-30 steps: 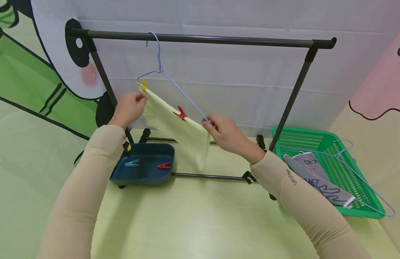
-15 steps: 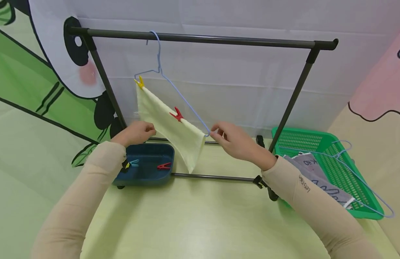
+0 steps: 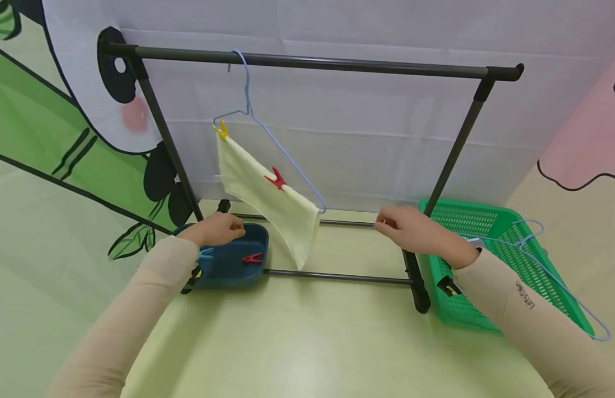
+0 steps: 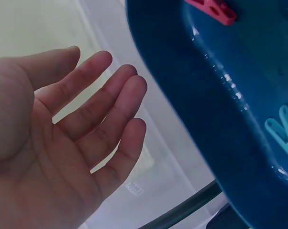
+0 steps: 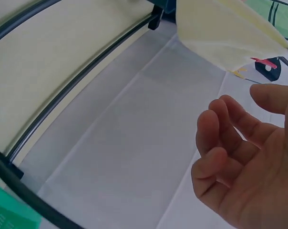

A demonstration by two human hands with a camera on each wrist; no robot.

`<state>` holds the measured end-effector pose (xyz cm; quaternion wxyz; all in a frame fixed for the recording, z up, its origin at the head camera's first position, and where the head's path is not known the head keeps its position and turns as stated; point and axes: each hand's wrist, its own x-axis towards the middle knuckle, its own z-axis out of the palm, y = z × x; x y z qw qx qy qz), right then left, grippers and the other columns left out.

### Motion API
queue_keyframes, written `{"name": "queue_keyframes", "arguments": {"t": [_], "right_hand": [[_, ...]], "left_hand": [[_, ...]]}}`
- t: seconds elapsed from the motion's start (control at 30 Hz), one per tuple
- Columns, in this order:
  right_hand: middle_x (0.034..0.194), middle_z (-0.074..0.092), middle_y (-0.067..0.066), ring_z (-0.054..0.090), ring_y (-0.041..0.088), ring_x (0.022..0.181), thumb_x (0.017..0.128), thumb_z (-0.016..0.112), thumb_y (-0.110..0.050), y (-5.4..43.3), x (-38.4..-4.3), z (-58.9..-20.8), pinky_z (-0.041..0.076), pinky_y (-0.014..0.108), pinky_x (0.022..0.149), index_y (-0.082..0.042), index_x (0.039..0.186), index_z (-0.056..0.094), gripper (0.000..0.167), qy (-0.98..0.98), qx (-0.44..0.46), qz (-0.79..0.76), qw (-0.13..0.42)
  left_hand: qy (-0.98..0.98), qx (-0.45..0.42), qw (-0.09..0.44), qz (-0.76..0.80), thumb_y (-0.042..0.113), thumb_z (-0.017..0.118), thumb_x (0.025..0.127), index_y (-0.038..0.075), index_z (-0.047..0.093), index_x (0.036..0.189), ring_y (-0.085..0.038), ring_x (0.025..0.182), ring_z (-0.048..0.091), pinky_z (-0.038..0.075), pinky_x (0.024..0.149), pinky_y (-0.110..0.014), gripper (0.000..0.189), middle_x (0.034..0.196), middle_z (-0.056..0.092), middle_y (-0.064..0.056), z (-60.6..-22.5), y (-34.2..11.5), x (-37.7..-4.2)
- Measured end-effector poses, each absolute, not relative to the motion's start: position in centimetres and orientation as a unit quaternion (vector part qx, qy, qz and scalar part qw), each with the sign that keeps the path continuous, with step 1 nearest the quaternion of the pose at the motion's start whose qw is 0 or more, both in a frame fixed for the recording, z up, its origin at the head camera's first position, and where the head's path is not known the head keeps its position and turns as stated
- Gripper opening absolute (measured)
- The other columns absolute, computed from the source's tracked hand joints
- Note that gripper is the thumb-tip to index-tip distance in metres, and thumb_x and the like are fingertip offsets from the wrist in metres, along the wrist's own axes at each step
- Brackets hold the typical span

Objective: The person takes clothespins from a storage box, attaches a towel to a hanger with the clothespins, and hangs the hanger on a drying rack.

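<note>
A pale yellow cloth [image 3: 272, 202] hangs slantwise from a blue wire hanger [image 3: 287, 155] hooked over the dark rack bar [image 3: 367, 64]. A yellow clothespin [image 3: 221, 130] grips its upper left corner, and a red clothespin [image 3: 276, 178] sits along its top edge. My left hand [image 3: 215, 229] hovers by the dark blue bin [image 3: 228, 281], its fingers loosely bent and holding nothing in the left wrist view. Apart from the cloth, my right hand [image 3: 412, 232] is in the air near the rack's right leg; the right wrist view shows its palm with relaxed, curled fingers around nothing.
Inside the bin lie a light blue clothespin [image 4: 283, 133] and a red clothespin [image 3: 253, 258]. A green basket [image 3: 501, 213] stands right of the rack, with another blue hanger [image 3: 561, 276] across it; my right forearm covers part of it.
Both hands have let go: the left moved down from the cloth's upper corner toward the bin, the right moved off the hanger's end toward the basket. The hanger's low end dropped, tilting the cloth more.
</note>
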<state>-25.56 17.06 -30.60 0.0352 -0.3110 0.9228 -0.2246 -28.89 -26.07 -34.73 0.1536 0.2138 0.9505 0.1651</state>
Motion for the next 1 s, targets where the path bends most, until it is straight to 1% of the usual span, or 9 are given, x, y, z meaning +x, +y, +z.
{"name": "queue_keyframes", "arguments": {"t": [0.07, 0.13, 0.23, 0.3, 0.37, 0.43, 0.63, 0.87, 1.0], "right_hand": [[0.067, 0.050, -0.001, 0.043, 0.014, 0.056, 0.100, 0.049, -0.020, 18.1, -25.5, -30.8, 0.039, 0.033, 0.059, -0.008, 0.092, 0.061, 0.019, 0.927, -0.302, -0.218, 0.048], [0.063, 0.046, -0.001, 0.040, 0.014, 0.053, 0.100, 0.049, -0.019, 19.2, -25.4, -31.0, 0.037, 0.032, 0.057, -0.008, 0.089, 0.060, 0.018, 0.930, -0.293, -0.214, 0.059], [0.062, 0.044, 0.000, 0.038, 0.014, 0.051, 0.100, 0.049, -0.019, 20.7, -25.3, -31.4, 0.035, 0.031, 0.055, -0.009, 0.088, 0.059, 0.018, 0.935, -0.273, -0.214, 0.075], [0.062, 0.044, -0.001, 0.038, 0.014, 0.052, 0.100, 0.049, -0.020, 21.7, -25.4, -31.6, 0.035, 0.031, 0.055, -0.009, 0.091, 0.059, 0.017, 0.937, -0.265, -0.214, 0.078], [0.062, 0.043, -0.001, 0.037, 0.014, 0.052, 0.100, 0.049, -0.019, 22.8, -25.4, -31.9, 0.034, 0.031, 0.055, -0.009, 0.092, 0.060, 0.017, 0.939, -0.259, -0.212, 0.077], [0.060, 0.040, -0.001, 0.035, 0.014, 0.051, 0.100, 0.049, -0.018, 23.8, -25.5, -32.1, 0.033, 0.031, 0.055, -0.008, 0.088, 0.058, 0.018, 0.942, -0.253, -0.209, 0.075], [0.061, 0.038, -0.001, 0.035, 0.014, 0.050, 0.100, 0.048, -0.020, 26.6, -25.5, -32.5, 0.034, 0.031, 0.054, -0.010, 0.082, 0.054, 0.021, 0.949, -0.232, -0.199, 0.076], [0.067, 0.049, -0.001, 0.045, 0.016, 0.050, 0.101, 0.046, -0.023, 29.5, -25.4, -33.1, 0.038, 0.032, 0.051, -0.006, 0.095, 0.060, 0.023, 0.956, -0.211, -0.193, 0.069], [0.070, 0.053, 0.000, 0.048, 0.015, 0.051, 0.101, 0.047, -0.022, 30.9, -25.5, -33.6, 0.041, 0.032, 0.051, -0.004, 0.097, 0.060, 0.023, 0.957, -0.206, -0.190, 0.071]], "left_hand": [[0.951, 0.214, 0.157, 0.162, 0.017, 0.050, 0.099, 0.008, 0.062, 0.090, -0.014, 0.055, 0.040, 0.037, 0.062, -0.033, 0.017, 0.067, 0.049, -0.001, -35.2, -26.0, -28.8], [0.950, 0.218, 0.160, 0.158, 0.017, 0.051, 0.098, 0.008, 0.064, 0.093, -0.015, 0.059, 0.044, 0.040, 0.064, -0.034, 0.016, 0.074, 0.055, -0.002, -35.6, -26.0, -28.8], [0.949, 0.223, 0.167, 0.151, 0.016, 0.054, 0.097, 0.007, 0.065, 0.095, -0.016, 0.068, 0.049, 0.044, 0.067, -0.036, 0.015, 0.084, 0.060, -0.006, -36.2, -25.7, -28.7], [0.949, 0.222, 0.173, 0.143, 0.016, 0.055, 0.096, 0.007, 0.066, 0.094, -0.017, 0.072, 0.051, 0.046, 0.070, -0.037, 0.014, 0.088, 0.062, -0.007, -36.6, -25.5, -28.8], [0.949, 0.219, 0.181, 0.138, 0.015, 0.056, 0.095, 0.006, 0.066, 0.094, -0.018, 0.074, 0.052, 0.046, 0.073, -0.039, 0.013, 0.088, 0.062, -0.006, -37.0, -25.3, -28.8], [0.950, 0.216, 0.186, 0.128, 0.015, 0.058, 0.095, 0.007, 0.066, 0.094, -0.018, 0.076, 0.053, 0.047, 0.074, -0.039, 0.011, 0.087, 0.061, -0.004, -37.5, -25.0, -29.0], [0.952, 0.223, 0.183, 0.102, 0.014, 0.063, 0.091, 0.010, 0.064, 0.087, -0.018, 0.073, 0.052, 0.046, 0.069, -0.036, 0.005, 0.081, 0.059, 0.000, -38.9, -24.6, -29.7], [0.954, 0.207, 0.204, 0.072, 0.014, 0.065, 0.088, 0.009, 0.066, 0.088, -0.019, 0.075, 0.053, 0.047, 0.070, -0.036, 0.005, 0.082, 0.059, -0.001, -39.9, -24.0, -30.0], [0.955, 0.203, 0.208, 0.062, 0.014, 0.067, 0.086, 0.009, 0.066, 0.087, -0.019, 0.075, 0.054, 0.047, 0.070, -0.036, 0.005, 0.082, 0.059, -0.001, -40.0, -23.8, -29.8]]}}
